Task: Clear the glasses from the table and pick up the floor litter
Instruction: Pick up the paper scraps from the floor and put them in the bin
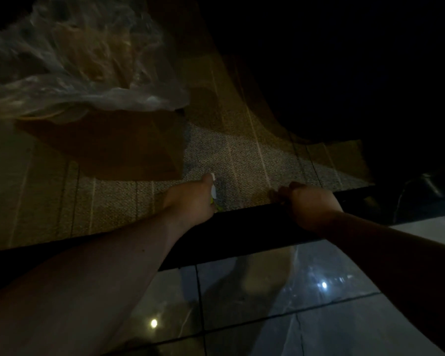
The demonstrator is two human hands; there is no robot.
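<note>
The scene is dim. My left hand [190,199] reaches down over a woven carpet [242,155] and is closed around a small piece of litter [213,192], white with a yellow-green end, sticking out past the fingers. My right hand [308,204] is low at the carpet's dark border with its fingers curled down onto the floor; whether it holds anything is hidden. No glasses or table are in view.
A crumpled clear plastic bag [70,62] with brownish contents fills the upper left, with a brown cardboard box [118,147] beneath it. Glossy floor tiles [242,291] lie near me. A dark object [427,188] sits at the right edge.
</note>
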